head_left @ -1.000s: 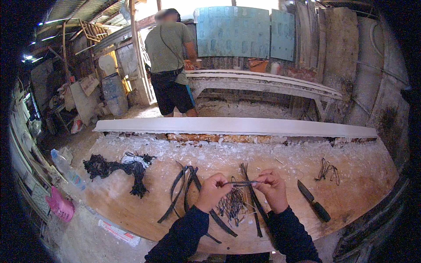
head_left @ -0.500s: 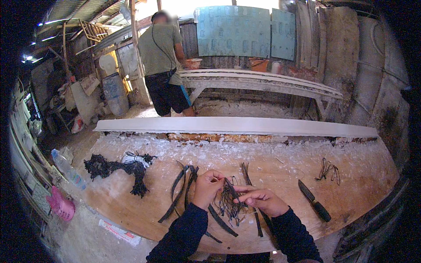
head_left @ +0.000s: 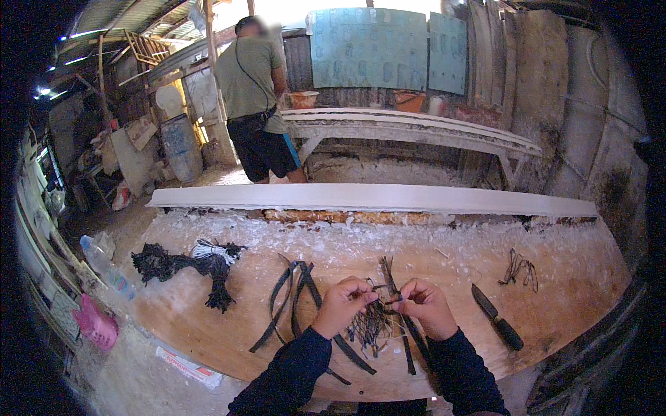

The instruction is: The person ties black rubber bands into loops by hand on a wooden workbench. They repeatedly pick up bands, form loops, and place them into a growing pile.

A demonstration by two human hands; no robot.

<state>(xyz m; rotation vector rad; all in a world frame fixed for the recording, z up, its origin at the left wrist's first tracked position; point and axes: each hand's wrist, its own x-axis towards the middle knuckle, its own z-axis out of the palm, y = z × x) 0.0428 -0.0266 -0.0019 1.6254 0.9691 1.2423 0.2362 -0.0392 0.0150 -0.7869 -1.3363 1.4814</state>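
My left hand point(head_left: 347, 304) and my right hand point(head_left: 427, 308) are close together above the plywood tabletop point(head_left: 229, 347). Both have their fingertips pinched on a short, thin dark strand point(head_left: 385, 303) that runs between them; its exact kind is too small to tell. Just below my fingers lies a loose pile of thin dark cords point(head_left: 369, 331), partly covered by my hands. Flat black strips point(head_left: 272, 320) lie to the left of my left hand. More black strips point(head_left: 408, 350) pass beneath my right hand.
A dark-bladed knife point(head_left: 497, 317) lies at the right, near a small cord bunch point(head_left: 522, 272). Knotted black cords point(head_left: 163, 263) with a white tie sit at left. A long white board point(head_left: 374, 200) spans the far edge. Beyond, a person point(head_left: 253, 90) stands at a bench point(head_left: 409, 128).
My right hand has gone from extended fingers to a pinch, slightly higher. My left hand has shifted a little right and lower. The person behind has drawn an arm in from the orange tub.
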